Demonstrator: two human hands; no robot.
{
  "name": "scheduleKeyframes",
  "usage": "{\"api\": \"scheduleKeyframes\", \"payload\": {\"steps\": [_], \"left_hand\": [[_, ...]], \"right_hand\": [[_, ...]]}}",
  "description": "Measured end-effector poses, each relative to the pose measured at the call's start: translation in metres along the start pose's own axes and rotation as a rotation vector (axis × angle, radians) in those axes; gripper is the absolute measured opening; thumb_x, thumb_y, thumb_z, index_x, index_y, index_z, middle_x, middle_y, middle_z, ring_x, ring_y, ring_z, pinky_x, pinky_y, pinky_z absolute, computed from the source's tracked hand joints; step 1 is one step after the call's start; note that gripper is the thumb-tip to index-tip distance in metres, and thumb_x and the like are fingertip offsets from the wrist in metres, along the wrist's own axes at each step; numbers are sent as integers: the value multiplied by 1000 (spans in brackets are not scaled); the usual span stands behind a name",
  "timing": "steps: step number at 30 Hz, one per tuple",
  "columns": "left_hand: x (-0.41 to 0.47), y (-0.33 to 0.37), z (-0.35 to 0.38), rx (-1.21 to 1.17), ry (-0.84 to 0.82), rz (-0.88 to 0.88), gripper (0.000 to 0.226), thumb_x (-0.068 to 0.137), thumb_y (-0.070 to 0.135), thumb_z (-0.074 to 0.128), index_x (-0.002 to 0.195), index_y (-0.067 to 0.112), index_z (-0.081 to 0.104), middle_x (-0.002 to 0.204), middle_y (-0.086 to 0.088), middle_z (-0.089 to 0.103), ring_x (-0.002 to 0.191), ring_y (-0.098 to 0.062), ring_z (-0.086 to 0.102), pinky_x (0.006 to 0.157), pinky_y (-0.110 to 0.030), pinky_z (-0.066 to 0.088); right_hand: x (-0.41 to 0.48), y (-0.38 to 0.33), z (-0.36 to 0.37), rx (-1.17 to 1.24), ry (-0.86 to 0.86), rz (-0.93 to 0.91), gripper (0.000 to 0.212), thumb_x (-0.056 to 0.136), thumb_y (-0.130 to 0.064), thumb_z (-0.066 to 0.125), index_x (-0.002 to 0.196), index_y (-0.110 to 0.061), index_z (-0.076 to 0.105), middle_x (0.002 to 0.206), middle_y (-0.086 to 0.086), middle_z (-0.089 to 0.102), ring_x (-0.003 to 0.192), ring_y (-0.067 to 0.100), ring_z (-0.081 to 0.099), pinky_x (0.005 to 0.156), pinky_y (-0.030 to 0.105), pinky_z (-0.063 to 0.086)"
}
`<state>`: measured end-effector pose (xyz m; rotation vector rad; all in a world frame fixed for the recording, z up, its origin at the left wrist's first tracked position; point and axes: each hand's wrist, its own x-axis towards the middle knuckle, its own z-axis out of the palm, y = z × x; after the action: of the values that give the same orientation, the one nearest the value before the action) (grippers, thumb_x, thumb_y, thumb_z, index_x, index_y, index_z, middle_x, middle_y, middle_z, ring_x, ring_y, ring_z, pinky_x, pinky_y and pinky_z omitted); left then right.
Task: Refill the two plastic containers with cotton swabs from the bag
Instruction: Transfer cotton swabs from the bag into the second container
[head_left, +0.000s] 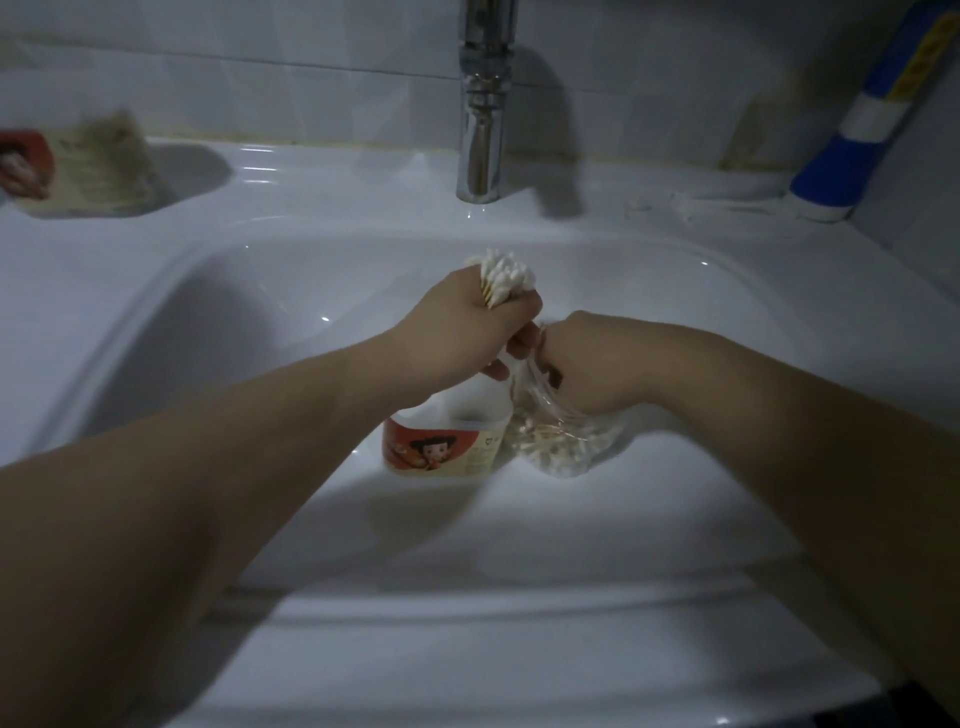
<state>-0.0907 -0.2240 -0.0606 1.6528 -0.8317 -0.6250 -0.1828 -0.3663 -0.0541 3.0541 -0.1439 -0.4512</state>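
My left hand (478, 322) is closed around a bundle of cotton swabs (506, 278), their white tips sticking up above my fist over the sink basin. My right hand (592, 364) grips the top of a clear plastic bag (561, 447) that hangs down with more swabs inside. A plastic container (441, 447) with a red cartoon label sits just left of the bag, under my left hand; its mouth is partly hidden. A second container (78, 166) with a similar red and cream label lies blurred on the left ledge.
A white sink (311, 291) fills the view, with a chrome tap (483, 104) at the back centre. A blue and white bottle (857, 130) leans at the back right. A few loose swabs (675, 205) lie on the rim near it.
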Motion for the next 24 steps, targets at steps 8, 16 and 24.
{"api": "scheduleKeyframes", "payload": {"steps": [8, 16, 24], "left_hand": [[-2, -3, 3, 13, -52, -33, 19, 100, 17, 60, 82, 15, 66, 69, 4, 71, 70, -11, 71, 62, -29, 60], [-2, -5, 2, 85, -85, -18, 18, 99, 17, 58, 88, 14, 72, 78, 3, 77, 77, -10, 75, 61, -28, 61], [-7, 2, 3, 309, -102, 136, 21, 100, 31, 59, 95, 13, 68, 80, -2, 75, 65, -19, 70, 49, -31, 51]], "right_hand": [[0, -5, 3, 4, 1, 8, 27, 95, -25, 50, 68, -23, 48, 69, -3, 53, 58, 11, 49, 49, 26, 33], [-3, 5, -12, 106, 73, 54, 32, 90, -12, 54, 61, -24, 50, 59, -5, 57, 53, 12, 56, 56, 28, 46], [-11, 5, -16, 180, -4, 62, 24, 93, -9, 49, 81, -27, 61, 66, -11, 59, 66, 13, 64, 74, 33, 57]]}}
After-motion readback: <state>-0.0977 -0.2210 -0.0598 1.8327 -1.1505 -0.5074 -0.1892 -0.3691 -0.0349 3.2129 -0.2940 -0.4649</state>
